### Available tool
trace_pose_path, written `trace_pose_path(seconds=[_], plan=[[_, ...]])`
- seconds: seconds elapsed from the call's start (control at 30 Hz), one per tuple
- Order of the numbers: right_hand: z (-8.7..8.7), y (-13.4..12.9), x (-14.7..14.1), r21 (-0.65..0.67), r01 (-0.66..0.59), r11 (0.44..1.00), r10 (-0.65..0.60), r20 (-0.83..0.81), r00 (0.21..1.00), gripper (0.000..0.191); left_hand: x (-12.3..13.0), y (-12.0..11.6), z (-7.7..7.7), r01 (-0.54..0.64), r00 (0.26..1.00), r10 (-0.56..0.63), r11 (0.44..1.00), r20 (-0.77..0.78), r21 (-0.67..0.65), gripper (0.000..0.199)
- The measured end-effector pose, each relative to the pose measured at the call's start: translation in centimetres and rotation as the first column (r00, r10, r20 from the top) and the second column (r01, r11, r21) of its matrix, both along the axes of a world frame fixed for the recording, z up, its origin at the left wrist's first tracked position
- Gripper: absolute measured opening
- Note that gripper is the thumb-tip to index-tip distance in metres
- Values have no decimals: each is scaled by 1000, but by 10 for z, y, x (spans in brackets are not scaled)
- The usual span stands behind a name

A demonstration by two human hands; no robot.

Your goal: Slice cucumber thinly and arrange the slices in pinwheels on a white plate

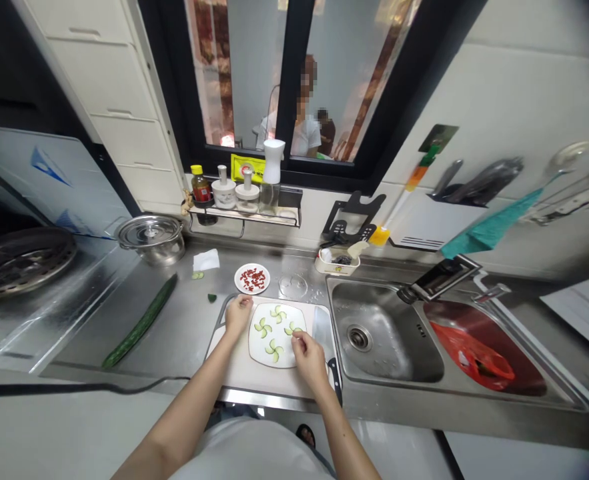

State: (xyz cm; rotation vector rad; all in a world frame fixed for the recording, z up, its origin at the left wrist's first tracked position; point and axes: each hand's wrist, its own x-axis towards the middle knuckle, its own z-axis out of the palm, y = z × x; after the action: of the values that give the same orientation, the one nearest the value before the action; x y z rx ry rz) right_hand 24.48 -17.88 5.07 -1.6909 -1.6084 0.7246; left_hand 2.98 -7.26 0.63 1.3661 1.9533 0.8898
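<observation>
A white squarish plate (pixel 258 352) rests on a cutting board (pixel 244 383). Thin cucumber slices (pixel 274 351) form several pinwheel shapes on it. My right hand (pixel 310 360) is closed in a pinch at the right-hand pinwheel (pixel 292 328); whatever its fingertips hold is too small to make out. Over the plate's left side, my left hand (pixel 237 317) has its fingers drawn together, their contents hidden. Just beyond it stands a small white dish (pixel 238 274) of small red pieces (pixel 253 279). A knife (pixel 322 327) lies along the board's right edge, partly behind my right forearm.
On the left counter lie a long cucumber (pixel 141 323), a cucumber end (pixel 211 298) and a white paper (pixel 206 259). Behind them stands a lidded steel pot (pixel 155 241). A double sink (pixel 391 333) is at right, holding a red bag (pixel 479 360). A seasoning shelf (pixel 249 217) hangs ahead.
</observation>
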Motion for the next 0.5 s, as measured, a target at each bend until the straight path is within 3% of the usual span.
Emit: trace_pose_path(seconds=[0.1,0.2,0.5], plan=[[-3,-1,0,-10,11,1000,-11,-3,1000,36,-17,29,4,-142,990,142,990,-15,-26,29],[-5,1,1,-10,11,1000,-11,-13,1000,35,-32,56,7,-156,980,148,986,-132,-58,30],[-6,10,4,-6,30,1000,-31,-40,999,34,-39,100,6,83,867,-170,976,-469,-199,26]])
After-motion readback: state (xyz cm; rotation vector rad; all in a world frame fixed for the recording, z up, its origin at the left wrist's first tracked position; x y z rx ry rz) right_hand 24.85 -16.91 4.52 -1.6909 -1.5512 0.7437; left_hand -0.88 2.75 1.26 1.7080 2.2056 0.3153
